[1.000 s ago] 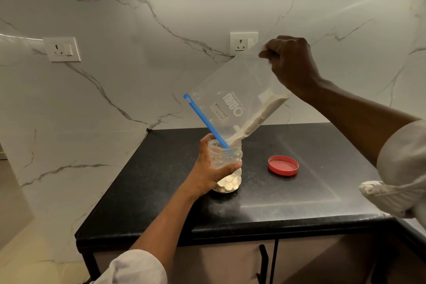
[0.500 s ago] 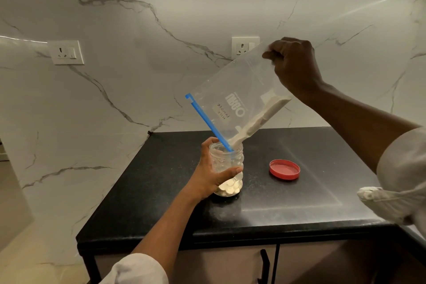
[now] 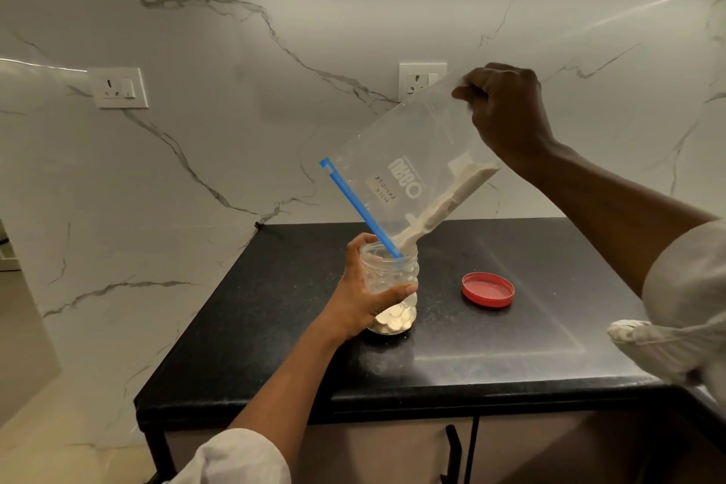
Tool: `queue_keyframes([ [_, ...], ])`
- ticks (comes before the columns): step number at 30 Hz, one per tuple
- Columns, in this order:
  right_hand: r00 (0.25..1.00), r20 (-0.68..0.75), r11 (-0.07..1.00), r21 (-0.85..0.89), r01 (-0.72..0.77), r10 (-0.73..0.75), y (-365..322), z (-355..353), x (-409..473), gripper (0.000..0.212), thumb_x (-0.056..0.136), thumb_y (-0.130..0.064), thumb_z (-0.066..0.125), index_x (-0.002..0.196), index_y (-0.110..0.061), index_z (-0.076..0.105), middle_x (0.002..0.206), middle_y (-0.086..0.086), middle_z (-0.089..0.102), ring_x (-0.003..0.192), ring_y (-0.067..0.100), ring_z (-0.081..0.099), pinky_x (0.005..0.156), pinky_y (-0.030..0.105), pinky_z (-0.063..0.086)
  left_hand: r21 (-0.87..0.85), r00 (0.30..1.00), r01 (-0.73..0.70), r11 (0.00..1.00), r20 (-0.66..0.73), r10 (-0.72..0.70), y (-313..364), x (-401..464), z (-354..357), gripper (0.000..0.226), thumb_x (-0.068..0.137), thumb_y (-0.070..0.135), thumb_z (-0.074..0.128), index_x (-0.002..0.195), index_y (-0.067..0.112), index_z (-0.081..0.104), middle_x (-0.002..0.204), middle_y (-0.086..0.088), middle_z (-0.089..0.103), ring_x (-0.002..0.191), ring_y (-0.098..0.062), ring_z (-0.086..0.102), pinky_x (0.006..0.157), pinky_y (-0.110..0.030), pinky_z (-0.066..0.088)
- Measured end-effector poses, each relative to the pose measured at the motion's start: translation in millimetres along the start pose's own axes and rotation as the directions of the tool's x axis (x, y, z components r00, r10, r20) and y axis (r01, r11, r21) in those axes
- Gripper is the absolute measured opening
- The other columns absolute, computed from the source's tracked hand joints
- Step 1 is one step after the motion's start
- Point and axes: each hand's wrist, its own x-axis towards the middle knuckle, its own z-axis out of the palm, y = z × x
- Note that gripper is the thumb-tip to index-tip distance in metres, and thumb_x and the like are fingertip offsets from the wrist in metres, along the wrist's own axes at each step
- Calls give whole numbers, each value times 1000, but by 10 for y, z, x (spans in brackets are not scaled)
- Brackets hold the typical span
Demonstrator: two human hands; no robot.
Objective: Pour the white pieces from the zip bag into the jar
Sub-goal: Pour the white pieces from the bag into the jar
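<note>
A clear plastic jar point(image 3: 393, 275) stands on the black countertop point(image 3: 491, 346), with white round pieces point(image 3: 393, 320) in its bottom. My left hand point(image 3: 361, 299) grips the jar from its left side. My right hand point(image 3: 506, 110) pinches the upper corner of a clear zip bag point(image 3: 408, 161) and holds it tilted above the jar. The bag's blue zip edge point(image 3: 359, 208) points down into the jar's mouth. White pieces point(image 3: 448, 204) lie in a line along the bag's lower edge, running toward the mouth.
A red lid point(image 3: 488, 289) lies upside down on the counter to the right of the jar. Marble walls with two sockets point(image 3: 118, 88) point(image 3: 420, 79) close the back and left. The counter's front edge is near me, cabinet handles point(image 3: 453, 452) below.
The bag stays tilted over the jar while pieces slide down. Both hands hold nearly the same pose; the view shifted slightly.
</note>
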Motion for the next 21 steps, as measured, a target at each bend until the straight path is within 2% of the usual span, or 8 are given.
queue_keyframes([
  [3, 998, 60, 999, -12, 36, -36, -25, 18, -23, 20, 93, -14, 63, 94, 3, 72, 86, 16, 71, 77, 28, 66, 74, 42, 55, -2, 1000, -5, 1000, 2, 5, 1, 3, 9, 92, 68, 52, 83, 126, 62, 12, 136, 19, 37, 123, 3, 47, 96, -18, 39],
  [6, 1000, 7, 1000, 2, 7, -7, -11, 22, -18, 20, 92, -15, 64, 91, 3, 72, 83, 16, 70, 74, 27, 65, 73, 39, 54, -3, 1000, -6, 1000, 4, 6, 3, 12, 13, 94, 67, 53, 83, 129, 58, 14, 138, 14, 38, 125, -3, 48, 104, -30, 41],
  [10, 999, 42, 1000, 18, -7, 7, -3, 22, -5, 18, 91, -13, 65, 91, 4, 72, 84, 17, 72, 75, 28, 66, 75, 41, 54, 9, 1000, -8, 1000, 5, 8, 6, 6, 8, 91, 69, 53, 83, 127, 61, 13, 136, 19, 37, 121, 5, 47, 96, -18, 39],
  [14, 999, 36, 1000, 18, -18, 17, 8, 20, -9, 18, 91, -12, 65, 90, 4, 72, 82, 17, 70, 73, 28, 65, 73, 41, 54, 25, 1000, -14, 1000, 2, 14, 17, 0, 9, 91, 68, 56, 81, 126, 62, 11, 134, 24, 33, 122, 5, 43, 95, -15, 35],
  [16, 998, 58, 1000, 11, 0, 0, -4, 23, -19, 18, 92, -12, 64, 90, 4, 72, 83, 17, 70, 75, 28, 66, 73, 42, 54, 19, 1000, -26, 999, 1, 26, 10, -4, 8, 91, 68, 53, 82, 128, 59, 13, 134, 24, 34, 123, 6, 44, 96, -15, 37],
  [19, 1000, 6, 1000, 16, -16, 16, -3, 18, 6, 18, 91, -12, 64, 88, 4, 72, 82, 17, 70, 73, 28, 65, 71, 39, 54, 3, 1000, -21, 1000, 4, 21, 13, -2, 9, 91, 68, 51, 83, 128, 58, 15, 134, 20, 38, 122, 4, 47, 99, -21, 40],
  [21, 999, 37, 1000, 10, 2, -3, -18, 23, 10, 18, 91, -11, 64, 89, 4, 72, 83, 16, 71, 75, 27, 66, 72, 38, 55, 4, 1000, -15, 1000, 1, 14, 9, -8, 6, 92, 68, 51, 83, 129, 57, 14, 136, 17, 38, 123, 3, 47, 99, -20, 40],
])
